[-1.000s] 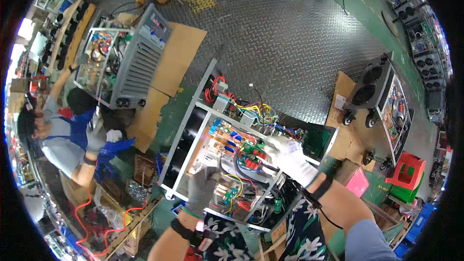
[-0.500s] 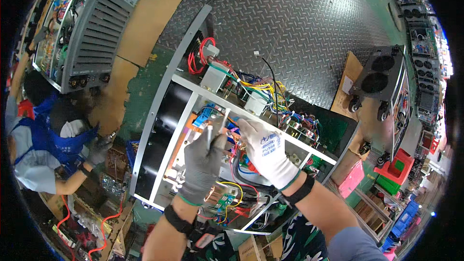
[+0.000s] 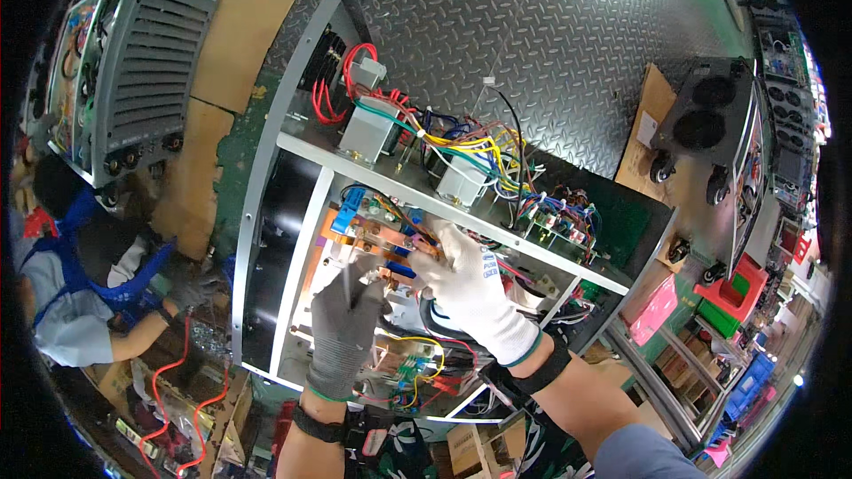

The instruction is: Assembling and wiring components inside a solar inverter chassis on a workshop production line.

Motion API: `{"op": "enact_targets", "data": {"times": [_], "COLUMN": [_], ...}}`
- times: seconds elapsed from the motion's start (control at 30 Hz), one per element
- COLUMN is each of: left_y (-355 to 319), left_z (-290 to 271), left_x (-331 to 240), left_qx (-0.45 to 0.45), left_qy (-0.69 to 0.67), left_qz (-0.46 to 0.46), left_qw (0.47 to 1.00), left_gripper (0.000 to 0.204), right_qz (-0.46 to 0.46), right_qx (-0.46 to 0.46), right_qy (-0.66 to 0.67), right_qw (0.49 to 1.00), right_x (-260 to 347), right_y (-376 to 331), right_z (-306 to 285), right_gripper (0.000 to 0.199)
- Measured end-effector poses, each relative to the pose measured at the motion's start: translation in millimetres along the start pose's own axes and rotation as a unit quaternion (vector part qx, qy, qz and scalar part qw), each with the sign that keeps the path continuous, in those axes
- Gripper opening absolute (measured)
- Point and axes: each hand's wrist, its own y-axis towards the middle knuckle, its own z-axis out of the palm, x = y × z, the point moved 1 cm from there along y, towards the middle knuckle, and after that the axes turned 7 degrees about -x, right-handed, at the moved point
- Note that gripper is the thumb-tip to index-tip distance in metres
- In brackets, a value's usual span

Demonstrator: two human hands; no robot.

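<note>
Two gloved hands worked inside an open machine chassis (image 3: 293,142), a white-framed metal box lying on the dark tread-plate floor (image 3: 550,27) with its wiring laid bare. The left hand (image 3: 342,324), in a grey knit glove, was closed around a slim screwdriver (image 3: 348,262) whose shaft pointed up toward a copper busbar (image 3: 355,226) in the middle bay. The right hand (image 3: 470,288), in a white knit glove, had its fingers bunched together at the orange and blue terminals (image 3: 404,257) just beside that bar; whether it actually pinched a part could not be told. On the upper shelf of the chassis stood two grey transformer blocks (image 3: 368,129), joined by bundles of red, yellow, blue and green wires (image 3: 470,146). One green circuit board (image 3: 555,217) lay to the right of them. A second, grey louvred unit (image 3: 124,62) rested on cardboard at upper left, and one other person in a blue apron (image 3: 80,293) crouched at the left edge.
</note>
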Motion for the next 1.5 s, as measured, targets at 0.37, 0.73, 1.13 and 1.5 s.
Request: {"op": "enact_targets", "data": {"times": [0.37,0.73,1.13,1.5], "left_y": [37,20,22,24], "left_z": [28,12,21,33], "left_x": [20,-9,-5,-3], "left_qx": [0.119,0.125,0.085,0.004], "left_qy": [-0.048,-0.131,-0.02,0.06], "left_qz": [-0.049,0.04,0.018,0.067], "left_qw": [0.991,0.983,0.996,0.996], "left_gripper": [0.017,0.019,0.021,0.017], "right_qz": [0.183,-0.096,0.149,-0.018], "right_qx": [0.041,-0.075,0.006,0.04], "right_qy": [0.101,-0.046,0.207,0.094], "right_qw": [0.977,0.991,0.967,0.995], "right_x": [25,8,12,-4], "right_y": [13,0,3,9], "right_z": [-8,4,5,1], "right_gripper": [0.019,0.033,0.022,0.027]}}
